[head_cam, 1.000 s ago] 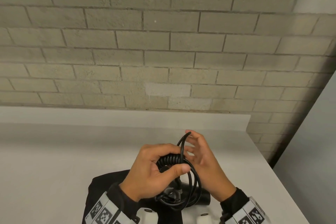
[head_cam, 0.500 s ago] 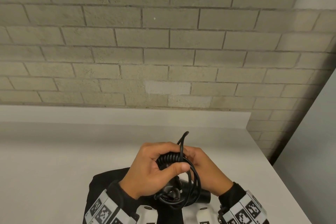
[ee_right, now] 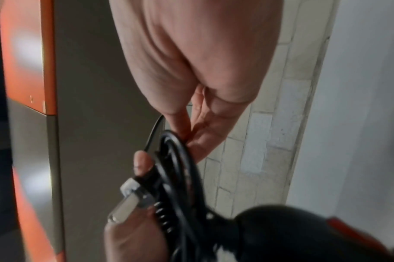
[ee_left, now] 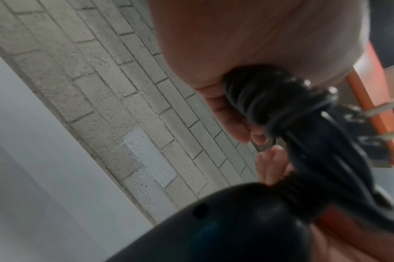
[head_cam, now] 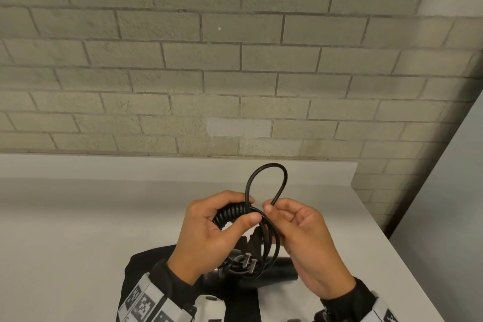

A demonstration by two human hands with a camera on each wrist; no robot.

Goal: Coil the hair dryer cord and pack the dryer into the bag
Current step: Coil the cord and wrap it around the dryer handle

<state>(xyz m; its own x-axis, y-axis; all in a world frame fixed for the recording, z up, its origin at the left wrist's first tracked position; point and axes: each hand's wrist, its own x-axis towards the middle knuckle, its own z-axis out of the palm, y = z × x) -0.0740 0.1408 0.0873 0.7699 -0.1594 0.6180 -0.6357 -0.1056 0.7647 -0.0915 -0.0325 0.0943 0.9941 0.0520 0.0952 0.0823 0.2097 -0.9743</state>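
Observation:
My left hand [head_cam: 244, 210] grips the wound black cord bundle [head_cam: 230, 213] above the table, thumb across its front. An open loop of cord [head_cam: 266, 172] rises from the bundle. My right hand [head_cam: 270, 206] pinches this loop's end between thumb and forefinger, just right of the bundle. More cord loops and the plug [head_cam: 248, 262] hang below, over the black hair dryer [head_cam: 277, 272]. The dryer lies on the black bag [head_cam: 141, 269] at the near edge. In the left wrist view the bundle [ee_left: 258, 99] sits in my curled fingers. In the right wrist view my fingertips [ee_right: 182, 134] close on the cord.
The white table [head_cam: 78, 217] ends at a brick wall [head_cam: 235, 60] behind and at its right edge [head_cam: 392, 243]. A grey panel [head_cam: 444, 191] stands to the right. An orange-edged cabinet [ee_right: 34, 53] shows in the wrist views.
My right hand has come away from behind the bundle and drawn a cord loop up and to the right. The left hand keeps its grip on the bundle.

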